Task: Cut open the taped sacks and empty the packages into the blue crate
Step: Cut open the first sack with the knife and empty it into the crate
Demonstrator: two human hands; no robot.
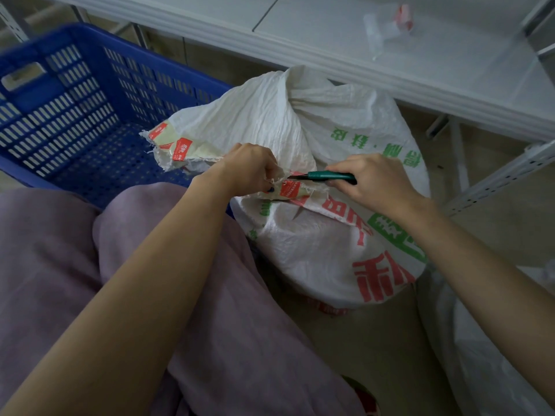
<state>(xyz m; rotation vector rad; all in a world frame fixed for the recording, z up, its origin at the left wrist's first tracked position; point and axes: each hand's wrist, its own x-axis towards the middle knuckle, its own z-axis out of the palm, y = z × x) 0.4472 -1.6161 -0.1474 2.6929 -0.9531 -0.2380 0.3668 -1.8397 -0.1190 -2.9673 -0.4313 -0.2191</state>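
One white printed sack [315,259] was stood on the floor, a frayed flap reaching over the near rim of the one open-topped blue crate [75,115] to its left, with a white shelf [390,55] edge close behind it. The sack's taped edge [289,190] was pinched by the curled fingers of the left hand [249,172]. One teal-handled cutter [327,176] was gripped by the right hand [375,184], its tip set against that tape.

Crumpled plastic wrap [387,28] lies on white shelf [450,73].
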